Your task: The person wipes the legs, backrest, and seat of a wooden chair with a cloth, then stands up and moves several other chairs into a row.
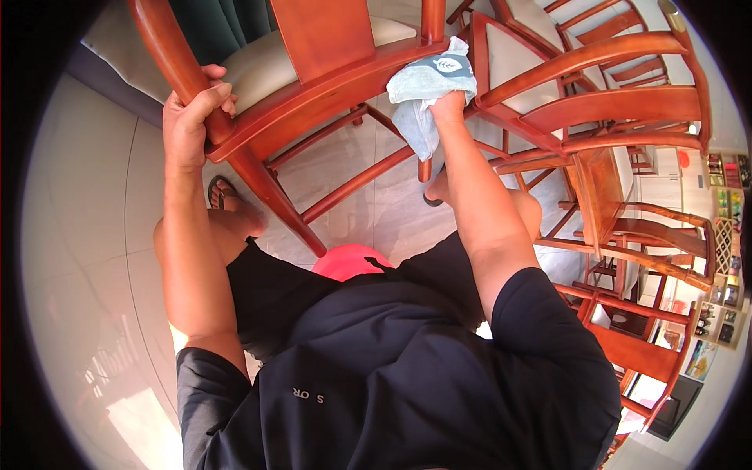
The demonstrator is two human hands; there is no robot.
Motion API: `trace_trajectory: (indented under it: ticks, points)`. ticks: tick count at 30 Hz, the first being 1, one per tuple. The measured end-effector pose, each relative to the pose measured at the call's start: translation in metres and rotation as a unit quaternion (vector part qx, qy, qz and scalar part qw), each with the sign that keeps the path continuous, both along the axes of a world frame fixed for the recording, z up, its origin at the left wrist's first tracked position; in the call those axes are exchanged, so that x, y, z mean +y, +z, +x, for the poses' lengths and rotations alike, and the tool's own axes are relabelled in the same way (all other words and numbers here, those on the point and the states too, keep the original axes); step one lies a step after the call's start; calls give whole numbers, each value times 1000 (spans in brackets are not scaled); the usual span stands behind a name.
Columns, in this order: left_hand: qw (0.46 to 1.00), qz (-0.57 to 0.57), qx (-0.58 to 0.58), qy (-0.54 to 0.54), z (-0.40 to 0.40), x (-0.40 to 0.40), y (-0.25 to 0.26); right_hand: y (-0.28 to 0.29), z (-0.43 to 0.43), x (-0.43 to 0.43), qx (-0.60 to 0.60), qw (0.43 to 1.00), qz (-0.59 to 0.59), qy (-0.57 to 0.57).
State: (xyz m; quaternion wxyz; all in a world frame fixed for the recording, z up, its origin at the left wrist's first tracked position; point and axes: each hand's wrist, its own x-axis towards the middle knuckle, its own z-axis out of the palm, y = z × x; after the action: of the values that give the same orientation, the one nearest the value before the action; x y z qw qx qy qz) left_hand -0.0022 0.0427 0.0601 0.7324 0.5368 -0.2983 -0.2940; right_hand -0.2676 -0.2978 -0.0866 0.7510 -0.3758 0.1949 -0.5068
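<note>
A reddish-brown wooden chair (329, 85) with a pale cushioned seat (258, 73) stands before me, seen from its back. My left hand (194, 117) is wrapped around the left post of the chair, just above the seat frame. In my right hand (449, 106) is a light blue cloth (420, 82) with a darker patch and a white leaf print. It lies against the right end of the seat's rear rail, and a fold of it hangs below. The cloth hides most of my right fingers.
Several more wooden chairs (611, 103) crowd the right side, close to my right arm. A pink round object (349, 261) is low between my legs. Dark green fabric (220, 23) hangs beyond the chair. Shelves with goods (714, 311) line the far right.
</note>
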Motion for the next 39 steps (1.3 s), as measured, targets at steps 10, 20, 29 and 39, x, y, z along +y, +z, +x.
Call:
trace_trajectory:
  ticks: [10,20,29,39]
  points:
    - [1000,9,3,1,-4,2,2,-19,-14,13,58,997,54,22]
    - [1000,4,17,0,-4,-9,2,-42,-2,-37,79,975,-173,-115]
    - [999,-10,30,6,7,-5,-4,-31,-7,1,340,853,-385,-90]
    - [1000,-7,18,-4,8,-6,-7,-17,3,-12,-76,993,-26,88]
